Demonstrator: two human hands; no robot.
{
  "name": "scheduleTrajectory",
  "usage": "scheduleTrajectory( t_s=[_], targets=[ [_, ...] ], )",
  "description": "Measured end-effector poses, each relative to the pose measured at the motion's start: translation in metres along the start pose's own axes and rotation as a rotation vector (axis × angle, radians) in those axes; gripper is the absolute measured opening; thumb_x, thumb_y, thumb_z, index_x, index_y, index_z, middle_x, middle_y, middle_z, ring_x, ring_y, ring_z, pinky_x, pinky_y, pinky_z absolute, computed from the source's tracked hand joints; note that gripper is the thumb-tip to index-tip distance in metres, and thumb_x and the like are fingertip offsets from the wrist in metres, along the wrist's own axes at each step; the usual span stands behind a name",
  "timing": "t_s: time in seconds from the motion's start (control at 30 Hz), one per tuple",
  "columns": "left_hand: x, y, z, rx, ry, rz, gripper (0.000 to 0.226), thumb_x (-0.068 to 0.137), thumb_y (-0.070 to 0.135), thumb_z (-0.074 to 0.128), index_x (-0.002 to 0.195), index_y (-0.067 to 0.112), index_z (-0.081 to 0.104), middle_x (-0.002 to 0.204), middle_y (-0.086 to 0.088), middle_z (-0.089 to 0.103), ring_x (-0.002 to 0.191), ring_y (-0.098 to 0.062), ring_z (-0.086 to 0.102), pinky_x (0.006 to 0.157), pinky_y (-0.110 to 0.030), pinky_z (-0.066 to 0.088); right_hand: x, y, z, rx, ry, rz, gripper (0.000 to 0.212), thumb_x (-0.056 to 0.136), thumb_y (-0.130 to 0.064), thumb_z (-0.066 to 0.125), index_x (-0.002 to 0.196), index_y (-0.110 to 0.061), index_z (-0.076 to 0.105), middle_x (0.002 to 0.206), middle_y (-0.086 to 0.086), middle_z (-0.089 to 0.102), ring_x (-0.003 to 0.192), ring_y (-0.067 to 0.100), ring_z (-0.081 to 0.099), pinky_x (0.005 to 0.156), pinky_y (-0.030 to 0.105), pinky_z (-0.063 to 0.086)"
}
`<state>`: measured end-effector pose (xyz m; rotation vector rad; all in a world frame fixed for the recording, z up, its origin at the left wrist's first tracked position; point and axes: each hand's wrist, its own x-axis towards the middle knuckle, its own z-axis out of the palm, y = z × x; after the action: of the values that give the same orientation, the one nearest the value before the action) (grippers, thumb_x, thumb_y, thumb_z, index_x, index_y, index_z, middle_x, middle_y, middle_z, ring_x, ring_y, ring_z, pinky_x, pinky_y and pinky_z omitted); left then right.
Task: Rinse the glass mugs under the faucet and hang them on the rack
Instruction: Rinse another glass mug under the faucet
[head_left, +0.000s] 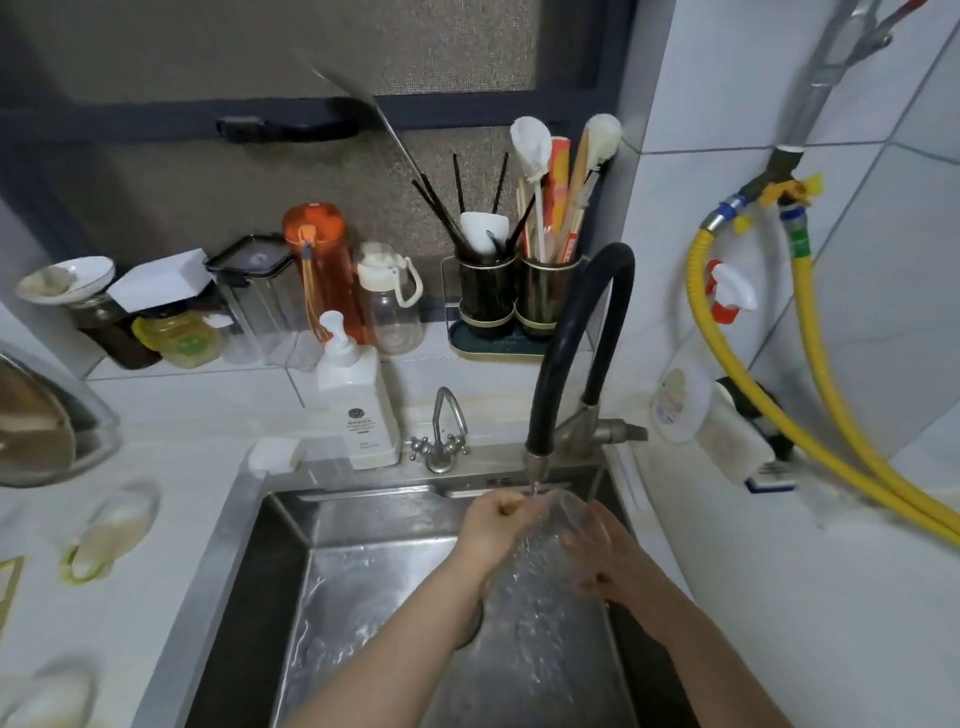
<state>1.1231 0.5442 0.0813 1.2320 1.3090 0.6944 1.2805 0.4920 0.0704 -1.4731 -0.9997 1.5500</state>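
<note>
Rinsing under way: holding glass mug (558, 530) under faucet (569, 332) stream, at five o'clock over sink (291, 519). Left hand (496, 525) gripping its near side, right hand (605, 553) cupping it. Hanging not yet done; no rack showing.

No text can be read anywhere. A round dark emblem and a few lines of small print are carried on the front of the white pump bottle (358, 410) behind the sink, all too small and blurred to make out. A pale round label is seen on the clear bottle (679, 400) at the right wall; its print is likewise illegible.
</note>
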Motion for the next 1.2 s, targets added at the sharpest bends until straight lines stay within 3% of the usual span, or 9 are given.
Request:
scheduleTrajectory(
  t_s=[0.07,0.17,0.23,0.3,0.4,0.47,0.7,1.03,1.2],
  targets=[
    [0.000,0.003,0.005,-0.088,-0.012,-0.036,0.027,0.081,0.026,0.073,0.060,0.018,0.058,0.063,-0.002,0.055,0.064,-0.015,0.050,0.062,-0.027,0.039,0.001,0.005,-0.014,-0.032,0.017,-0.020,0.085,0.064,-0.048,0.076,0.138,-0.029,0.039,0.135,0.005,0.051,0.111,0.025,0.061,0.090,0.051,0.053],
    [0.000,0.003,0.010,-0.085,0.002,0.008,0.030,0.081,0.017,0.074,0.056,0.017,0.057,0.061,-0.002,0.056,0.057,-0.007,0.050,0.056,-0.019,0.039,0.004,-0.010,-0.025,0.064,0.044,-0.045,0.023,0.089,-0.031,0.062,0.112,-0.027,0.059,0.124,0.007,0.061,0.102,0.023,0.065,0.091,0.048,0.054],
    [0.000,0.003,0.008,-0.138,-0.016,0.028,0.031,0.081,0.014,0.073,0.055,0.015,0.057,0.055,0.000,0.052,0.048,-0.003,0.046,0.052,-0.016,0.038,0.004,-0.020,-0.034,0.147,0.109,-0.117,0.008,0.086,-0.029,0.065,0.091,-0.023,0.063,0.104,0.005,0.067,0.090,0.019,0.066,0.080,0.034,0.058],
    [-0.002,0.003,0.001,-0.208,-0.029,0.008,0.024,0.080,0.015,0.074,0.060,0.014,0.062,0.056,0.002,0.054,0.051,-0.005,0.048,0.056,-0.019,0.040,0.014,-0.024,-0.044,0.118,0.186,-0.170,0.011,0.084,-0.025,0.068,0.092,-0.022,0.061,0.102,0.001,0.065,0.087,0.012,0.065,0.073,0.023,0.056],
    [-0.004,0.002,-0.011,-0.316,-0.020,-0.065,0.008,0.078,0.016,0.076,0.073,0.013,0.071,0.071,0.003,0.068,0.071,-0.010,0.062,0.076,-0.030,0.055,0.048,-0.017,-0.064,-0.092,0.310,-0.186,0.058,0.090,-0.019,0.062,0.142,-0.018,0.035,0.147,0.005,0.036,0.136,0.024,0.037,0.110,0.045,0.036],
    [-0.004,-0.001,-0.018,-0.375,-0.017,-0.106,0.005,0.079,0.015,0.074,0.075,0.013,0.072,0.080,0.000,0.071,0.081,-0.014,0.064,0.081,-0.033,0.055,0.068,-0.014,-0.075,-0.169,0.361,-0.252,0.067,0.090,-0.013,0.062,0.146,-0.015,0.026,0.151,0.005,0.031,0.141,0.024,0.027,0.115,0.045,0.026],
    [-0.013,-0.004,-0.033,-0.501,0.014,-0.154,0.007,0.081,0.011,0.070,0.085,0.006,0.071,0.081,-0.007,0.070,0.078,-0.015,0.066,0.067,-0.024,0.056,0.098,-0.014,-0.085,-0.274,0.357,-0.211,0.053,0.089,-0.007,0.061,0.137,-0.006,0.037,0.140,0.012,0.041,0.131,0.028,0.038,0.109,0.043,0.031],
    [-0.015,-0.010,-0.034,-0.532,0.039,-0.179,0.004,0.082,0.009,0.069,0.080,0.006,0.070,0.076,-0.007,0.071,0.074,-0.015,0.067,0.077,-0.030,0.057,0.098,-0.005,-0.073,-0.337,0.383,-0.230,0.064,0.088,-0.005,0.060,0.144,-0.007,0.028,0.147,0.008,0.032,0.137,0.024,0.030,0.115,0.045,0.025],
    [-0.018,-0.017,-0.036,-0.528,0.084,-0.195,0.013,0.083,0.010,0.068,0.089,-0.001,0.068,0.079,-0.010,0.068,0.076,-0.018,0.065,0.071,-0.028,0.058,0.052,-0.004,-0.038,-0.167,0.162,-0.209,0.039,0.094,-0.008,0.051,0.133,-0.013,0.050,0.120,0.003,0.060,0.113,0.020,0.057,0.103,0.047,0.045]
  ],
)
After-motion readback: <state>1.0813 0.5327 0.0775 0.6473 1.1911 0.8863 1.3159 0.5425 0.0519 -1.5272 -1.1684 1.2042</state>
